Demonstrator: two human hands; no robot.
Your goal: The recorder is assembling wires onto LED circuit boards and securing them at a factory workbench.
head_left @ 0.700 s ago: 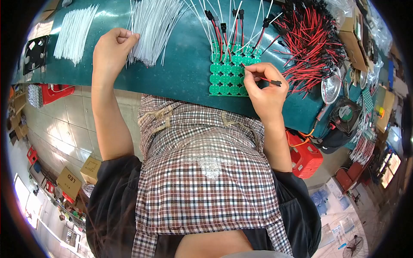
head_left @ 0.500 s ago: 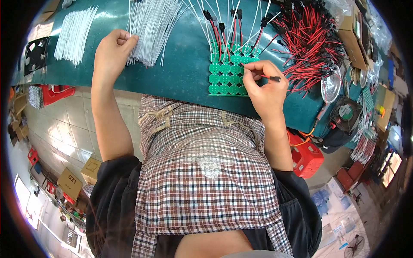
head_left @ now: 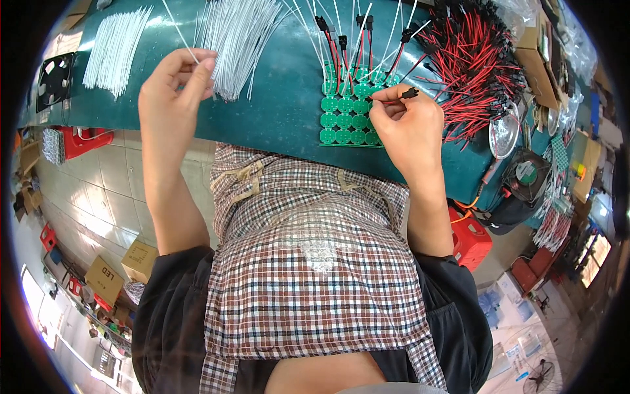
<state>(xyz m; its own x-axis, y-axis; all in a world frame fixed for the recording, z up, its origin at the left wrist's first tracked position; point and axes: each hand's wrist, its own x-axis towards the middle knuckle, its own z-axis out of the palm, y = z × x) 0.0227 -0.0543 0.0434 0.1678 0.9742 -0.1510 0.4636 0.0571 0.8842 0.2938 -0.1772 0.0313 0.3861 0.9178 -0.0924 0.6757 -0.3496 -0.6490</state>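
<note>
My left hand [head_left: 167, 98] is closed in a pinch on a thin white wire [head_left: 176, 27], held up beside a large bundle of white wires [head_left: 241, 43]. At the right edge of a panel of round green circuit boards [head_left: 344, 121], my right hand [head_left: 413, 128] pinches a red-and-black wire lead whose black plug [head_left: 409, 93] sticks out past the fingers. Its wire tips are mostly hidden by the fingertips. Several white wires and leads with black connectors [head_left: 342, 43] rise from the panel's far rows.
A heap of red-and-black leads [head_left: 474, 62] covers the table's right side, next to a metal dish [head_left: 504, 133] and a dark fan [head_left: 529, 172]. Another row of white wires [head_left: 117, 54] lies far left, near a black fan [head_left: 55, 80]. A red stool [head_left: 471, 241] stands below the table's edge.
My left hand has lifted slightly off the bundle with one white wire raised in its fingers. My right hand stays by the panel, and the lead's plug has tipped upward.
</note>
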